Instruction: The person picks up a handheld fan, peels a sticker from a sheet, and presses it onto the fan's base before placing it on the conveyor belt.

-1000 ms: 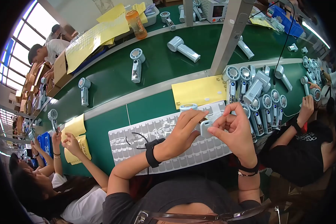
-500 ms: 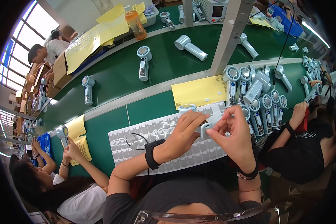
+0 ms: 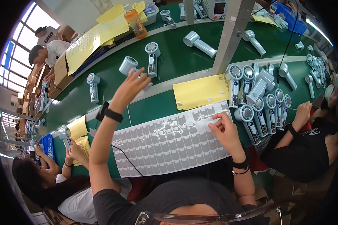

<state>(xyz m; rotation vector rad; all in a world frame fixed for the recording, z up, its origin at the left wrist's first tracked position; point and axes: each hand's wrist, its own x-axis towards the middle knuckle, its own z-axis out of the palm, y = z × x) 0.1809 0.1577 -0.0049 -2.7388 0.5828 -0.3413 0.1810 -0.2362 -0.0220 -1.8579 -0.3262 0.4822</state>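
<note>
Left arm (image 3: 102, 150): stretched forward | left grip (image 3: 130, 88): fingers extended | right grip (image 3: 227, 134): fingers loosely curled

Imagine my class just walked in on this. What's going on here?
Someone at a green work surface has their left hand, fingers spread, at the handle of a pale-blue handheld fan; whether it grips the fan is unclear. Their right hand is at the right part of a white sheet of grey labels. More fans are clustered to the right, and a co-worker's hands at left hold another one.
</note>
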